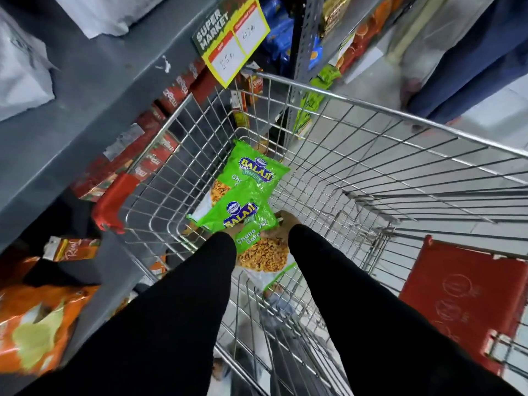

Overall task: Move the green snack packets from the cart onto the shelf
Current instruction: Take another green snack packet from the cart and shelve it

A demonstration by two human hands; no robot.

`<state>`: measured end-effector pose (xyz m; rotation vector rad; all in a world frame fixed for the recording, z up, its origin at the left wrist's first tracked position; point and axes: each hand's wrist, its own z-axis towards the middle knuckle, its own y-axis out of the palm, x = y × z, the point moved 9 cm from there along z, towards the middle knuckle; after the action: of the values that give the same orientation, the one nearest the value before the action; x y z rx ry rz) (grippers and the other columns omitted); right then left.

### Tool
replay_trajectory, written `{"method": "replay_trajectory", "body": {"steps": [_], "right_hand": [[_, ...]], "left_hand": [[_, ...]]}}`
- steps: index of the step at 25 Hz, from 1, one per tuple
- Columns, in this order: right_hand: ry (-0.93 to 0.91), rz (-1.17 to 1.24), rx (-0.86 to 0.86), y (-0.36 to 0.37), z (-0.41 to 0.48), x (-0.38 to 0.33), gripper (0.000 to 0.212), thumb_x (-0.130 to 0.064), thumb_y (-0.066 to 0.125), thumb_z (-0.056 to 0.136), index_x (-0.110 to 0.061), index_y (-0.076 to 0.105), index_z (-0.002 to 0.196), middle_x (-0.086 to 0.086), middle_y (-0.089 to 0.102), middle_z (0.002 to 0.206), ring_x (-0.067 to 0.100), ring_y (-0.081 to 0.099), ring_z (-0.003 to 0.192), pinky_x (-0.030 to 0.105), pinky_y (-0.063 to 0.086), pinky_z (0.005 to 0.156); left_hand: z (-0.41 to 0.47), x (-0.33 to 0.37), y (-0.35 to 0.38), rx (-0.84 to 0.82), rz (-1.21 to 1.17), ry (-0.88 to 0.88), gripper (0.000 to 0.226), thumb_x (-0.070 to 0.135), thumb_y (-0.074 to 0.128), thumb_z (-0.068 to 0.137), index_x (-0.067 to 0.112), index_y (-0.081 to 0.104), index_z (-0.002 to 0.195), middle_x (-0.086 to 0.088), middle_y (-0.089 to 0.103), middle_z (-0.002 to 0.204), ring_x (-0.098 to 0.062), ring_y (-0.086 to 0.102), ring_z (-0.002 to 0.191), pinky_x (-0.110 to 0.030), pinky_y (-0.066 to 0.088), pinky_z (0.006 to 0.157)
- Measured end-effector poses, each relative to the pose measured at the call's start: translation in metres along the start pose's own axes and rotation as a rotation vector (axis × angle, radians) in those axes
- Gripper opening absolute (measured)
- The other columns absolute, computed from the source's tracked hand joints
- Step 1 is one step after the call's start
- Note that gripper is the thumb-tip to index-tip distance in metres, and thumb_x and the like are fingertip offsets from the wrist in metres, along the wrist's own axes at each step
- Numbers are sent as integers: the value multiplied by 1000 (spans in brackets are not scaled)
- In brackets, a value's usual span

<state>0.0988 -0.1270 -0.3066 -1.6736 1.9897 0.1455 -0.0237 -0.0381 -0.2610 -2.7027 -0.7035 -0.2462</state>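
Note:
Two green snack packets lie inside the wire cart (337,110). The farther packet (254,170) rests on the cart floor. The nearer packet (245,224) overlaps it and sits between my two hands. My right hand (281,224) grips its right edge, fingers curled on it. Of my left hand (230,230) only a sliver shows past the black sleeve, under the packet's left side. The grey shelf (94,90) stands to the left of the cart.
Red and orange cartons fill the shelf's lower levels at left, and an orange packet (37,318) is at the bottom left. A yellow price tag (233,38) hangs above the cart. Another person's legs (457,67) stand at top right. The cart's red seat flap (460,295) is at right.

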Motion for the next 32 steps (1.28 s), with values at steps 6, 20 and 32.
{"method": "replay_trajectory", "body": {"steps": [6, 20, 32], "right_hand": [[-21, -38, -38, 4, -1, 2, 71, -22, 80, 67, -8, 50, 129, 13, 55, 135, 26, 50, 126, 34, 39, 106], [-406, 7, 227, -99, -187, -150, 48, -1, 73, 73, 14, 56, 115, 0, 75, 67, -6, 58, 54, 2, 43, 49], [-1033, -264, 52, 115, -383, -406, 71, -38, 80, 64, -2, 58, 120, 11, 63, 115, 2, 62, 92, -2, 44, 68]], "left_hand": [[-16, 11, 10, -134, 286, 30, 61, 20, 41, 98, -3, 9, 145, -18, 12, 157, -27, 17, 144, -31, 16, 117], [-161, 93, -97, -33, -189, 624, 43, 4, 68, 81, -2, 52, 121, 6, 71, 75, -17, 61, 70, -24, 48, 51], [-356, -30, -402, 594, -422, 869, 23, 8, 76, 74, 15, 54, 73, -14, 59, 84, -11, 66, 65, -36, 63, 61]]}}
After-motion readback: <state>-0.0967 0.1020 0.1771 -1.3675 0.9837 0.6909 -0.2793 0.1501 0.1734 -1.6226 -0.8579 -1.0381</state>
